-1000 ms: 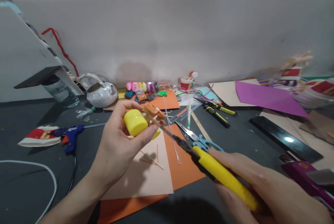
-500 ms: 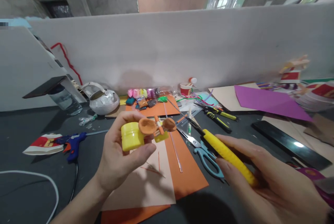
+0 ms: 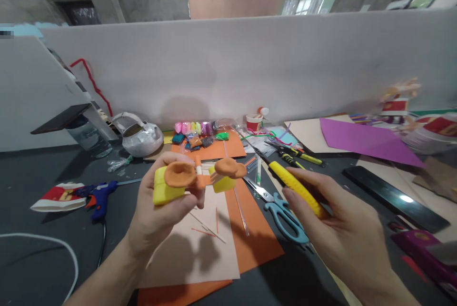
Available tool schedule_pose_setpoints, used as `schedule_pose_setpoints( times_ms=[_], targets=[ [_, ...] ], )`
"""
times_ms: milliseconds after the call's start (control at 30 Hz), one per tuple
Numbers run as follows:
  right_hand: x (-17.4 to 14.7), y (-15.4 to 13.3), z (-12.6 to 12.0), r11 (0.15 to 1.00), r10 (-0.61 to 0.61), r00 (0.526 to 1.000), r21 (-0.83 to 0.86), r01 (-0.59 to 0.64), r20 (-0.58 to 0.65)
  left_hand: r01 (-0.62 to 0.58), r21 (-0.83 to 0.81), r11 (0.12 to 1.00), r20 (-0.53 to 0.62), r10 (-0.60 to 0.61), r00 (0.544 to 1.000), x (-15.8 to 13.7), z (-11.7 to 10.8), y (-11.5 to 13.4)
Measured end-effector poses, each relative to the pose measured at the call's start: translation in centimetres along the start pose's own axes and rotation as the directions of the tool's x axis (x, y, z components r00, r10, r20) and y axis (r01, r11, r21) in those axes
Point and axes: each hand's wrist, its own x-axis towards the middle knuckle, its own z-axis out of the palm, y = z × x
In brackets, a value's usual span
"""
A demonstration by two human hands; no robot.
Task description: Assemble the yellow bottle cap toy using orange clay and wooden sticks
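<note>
A blue glue gun [image 3: 102, 197] lies on the bench [image 3: 39, 234]; to its right, the left hand [image 3: 155, 215], partly closed, grips one yellow end of a yellow-and-orange clay model [image 3: 203, 181] above a pale paper sheet's [image 3: 185, 263] far edge. Blue-handled scissors [image 3: 277, 201] rest just past the orange paper's [image 3: 259, 244] right edge; the right hand's [image 3: 341, 220] curled fingers hold a yellow-handled tool [image 3: 294, 187].

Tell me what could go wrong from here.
The left hand grips the yellow-and-orange model by one end, so its far end might droop or break loose. The right hand holds a yellow-handled tool whose thin end could nick the model if it strays. The scissors lie near the right hand and might get knocked.
</note>
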Motion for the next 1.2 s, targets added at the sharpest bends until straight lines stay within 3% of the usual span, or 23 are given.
schedule_pose_setpoints(
  times_ms=[167, 333, 500, 667, 900, 1033, 1200],
  targets=[
    [-0.1, 0.6, 2.0, 0.999, -0.031, 0.987, -0.036, 0.037, 0.155, 0.002, -0.146, 0.989, 0.043, 0.005, 0.999, 0.6, 0.2, 0.3],
    [-2.1, -0.1, 5.8, 0.992, -0.106, 0.933, -0.029, 0.123, 0.344, 0.070, -0.246, 0.967, 0.104, -0.045, 0.994, 0.9, 0.2, 0.5],
    [-4.8, 0.0, 9.8, 0.987, -0.135, 0.888, -0.024, 0.162, 0.440, 0.141, -0.323, 0.936, 0.145, -0.098, 0.985, 0.6, 0.2, 0.4],
    [-5.8, 0.4, 11.4, 0.991, -0.129, 0.875, 0.031, 0.129, 0.466, 0.174, -0.366, 0.914, 0.155, -0.125, 0.980, 0.4, 0.6, 0.5],
    [-3.7, -0.5, 9.0, 0.954, -0.117, 0.900, 0.299, -0.015, 0.421, 0.240, -0.440, 0.866, 0.141, -0.197, 0.970, 0.0, 1.1, 0.7],
    [-1.8, -2.1, 5.6, 0.841, -0.084, 0.912, 0.520, -0.152, 0.402, 0.295, -0.498, 0.815, 0.129, -0.267, 0.955, -0.4, 1.5, 0.4],
    [-0.3, -4.3, 2.5, 0.680, -0.066, 0.944, 0.707, -0.196, 0.325, 0.345, -0.516, 0.784, 0.126, -0.329, 0.936, -0.5, 2.0, 0.2]
  ],
)
